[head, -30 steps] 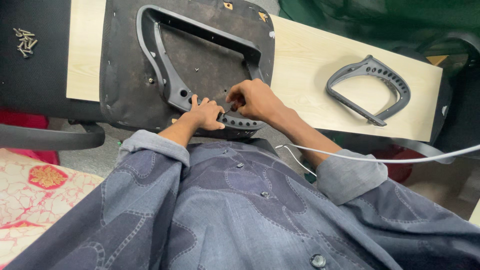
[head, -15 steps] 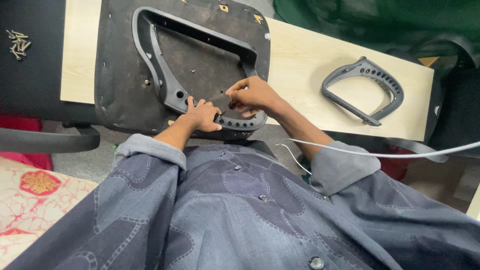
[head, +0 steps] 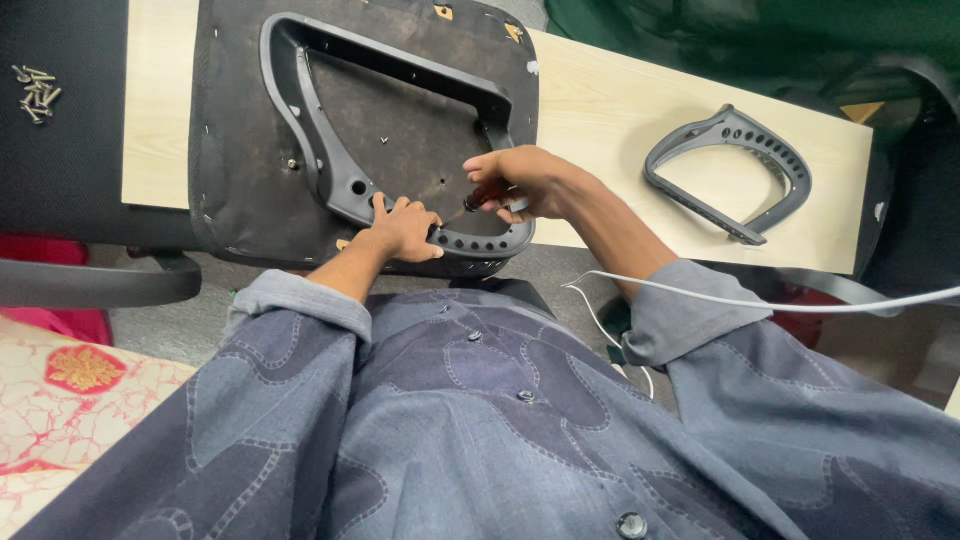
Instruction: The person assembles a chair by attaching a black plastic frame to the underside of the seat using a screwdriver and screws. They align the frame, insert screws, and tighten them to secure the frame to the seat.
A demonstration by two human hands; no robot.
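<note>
The left hand (head: 405, 228) lies flat on the lower bar of a grey plastic armrest frame (head: 330, 150), its fingers (head: 385, 206) close together and pressing down on the plastic just beside a round screw hole. The right hand (head: 520, 180) is curled around a screwdriver (head: 478, 198) with a dark red handle; its fingers (head: 505, 160) are wrapped tightly about the handle, and the thin shaft slants down and towards the left hand's fingers, the tip meeting the frame just beside them. Whether the tip sits in a screw head cannot be told.

The armrest frame lies on the underside of a black seat pad (head: 240, 130), which spreads away from both hands on the far side of the fingers. The pad rests across a pale wooden tabletop (head: 610, 110). Well off from the right hand's fingers, on the outer side, a second grey armrest frame (head: 730, 175) lies loose on the tabletop, apart from the pad. Far beyond the left hand's fingers, on a dark surface at the outer edge, sits a small heap of screws (head: 36, 92). A white cable (head: 760, 303) crosses over the right sleeve, nearer the body than the fingers.
</note>
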